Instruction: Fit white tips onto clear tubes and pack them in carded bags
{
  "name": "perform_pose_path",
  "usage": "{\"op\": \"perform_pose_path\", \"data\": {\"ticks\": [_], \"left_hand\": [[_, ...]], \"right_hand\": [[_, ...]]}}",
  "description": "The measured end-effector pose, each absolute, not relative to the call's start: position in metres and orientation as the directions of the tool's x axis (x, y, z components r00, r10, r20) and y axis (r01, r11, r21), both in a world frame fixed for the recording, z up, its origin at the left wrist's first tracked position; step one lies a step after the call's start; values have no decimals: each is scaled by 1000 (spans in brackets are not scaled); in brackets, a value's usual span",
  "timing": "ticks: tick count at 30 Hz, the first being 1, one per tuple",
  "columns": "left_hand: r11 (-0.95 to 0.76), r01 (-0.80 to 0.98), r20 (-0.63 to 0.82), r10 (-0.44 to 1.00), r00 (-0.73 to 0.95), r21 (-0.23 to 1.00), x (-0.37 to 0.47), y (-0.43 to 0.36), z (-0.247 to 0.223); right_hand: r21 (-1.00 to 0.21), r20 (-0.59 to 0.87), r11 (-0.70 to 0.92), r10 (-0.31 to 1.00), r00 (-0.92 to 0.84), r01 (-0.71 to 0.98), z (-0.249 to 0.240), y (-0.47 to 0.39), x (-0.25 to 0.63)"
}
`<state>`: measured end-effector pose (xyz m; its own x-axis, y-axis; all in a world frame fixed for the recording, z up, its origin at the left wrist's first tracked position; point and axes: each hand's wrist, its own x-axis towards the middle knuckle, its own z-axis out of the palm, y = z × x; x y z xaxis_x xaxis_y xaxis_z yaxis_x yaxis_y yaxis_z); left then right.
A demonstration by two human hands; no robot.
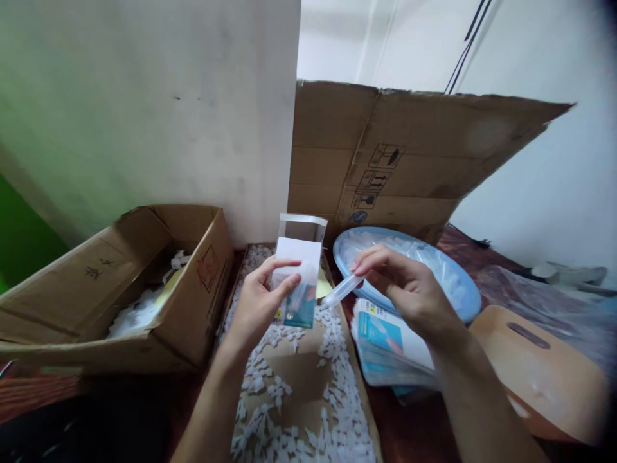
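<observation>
Clear glossy plastic pouch [299, 283] and tube [340, 291]; matt rough corrugated cardboard box [144, 283]; smooth blue plastic basin [463, 286]; glossy printed paper stack [390, 341].

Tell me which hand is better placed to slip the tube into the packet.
Right. The right hand already pinches the clear tube, its tip aimed at the packet. The left hand is occupied holding that packet upright, so it probably serves best by steadying it.
</observation>
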<state>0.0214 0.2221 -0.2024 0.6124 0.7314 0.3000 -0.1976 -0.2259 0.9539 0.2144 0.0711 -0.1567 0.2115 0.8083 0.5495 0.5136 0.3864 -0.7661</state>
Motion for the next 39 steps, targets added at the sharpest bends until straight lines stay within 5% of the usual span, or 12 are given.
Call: {"op": "perform_pose_path", "data": {"ticks": [4,8,14,22,26,32,39], "left_hand": [[-180,-269,319,656,683,946,15,222,-196],[-71,-325,307,566,765,943,8,217,-186],[-41,-215,214,395,893,976,0,208,-176],[-118,-171,206,453,868,978,3,209,-180],[-129,-181,221,466,856,975,1,210,-179],[-99,-161,187,407,894,982,-3,212,-175],[-128,-175,212,415,885,976,-5,214,-175]], "right_hand": [[-807,473,257,819,324,531,-151,62,228],[-841,478,174,683,552,513,-152,58,250],[-840,486,489,487,726,234,-149,62,247],[-838,534,493,653,536,235,-160,77,211],[-842,496,366,815,299,396,-159,72,204],[-747,438,405,896,-69,527,-155,71,207],[-834,448,395,893,53,386,-163,72,209]]}}
